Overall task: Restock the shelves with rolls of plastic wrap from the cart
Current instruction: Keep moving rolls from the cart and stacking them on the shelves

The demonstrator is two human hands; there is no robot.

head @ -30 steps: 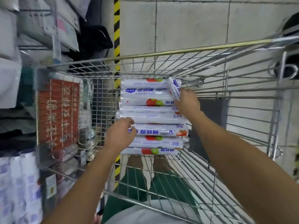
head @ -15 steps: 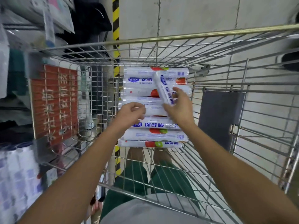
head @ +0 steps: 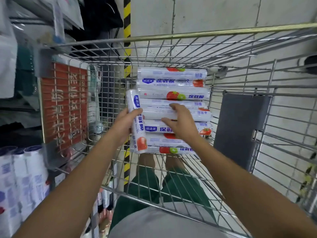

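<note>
**Q:** What is in the cart (head: 188, 34)?
**A:** One stack of rolls (head: 173, 83), each lying left-to-right, toward the far end.

**Q:** What are the hands doing?
**A:** The left hand (head: 126, 124) grips one roll (head: 138, 133), turned near-to-far at the stack's left end. The right hand (head: 181, 124) spans a middle roll (head: 154, 115), with fingers (head: 173, 105) on its far edge and thumb on its near edge.

**Q:** What do the markings show?
**A:** Blue "保鲜膜", a blue oval reading "清清美", tomato pictures and barcodes. The red sign (head: 65, 103) on the cart's left wall has white characters that are not legible.
</note>
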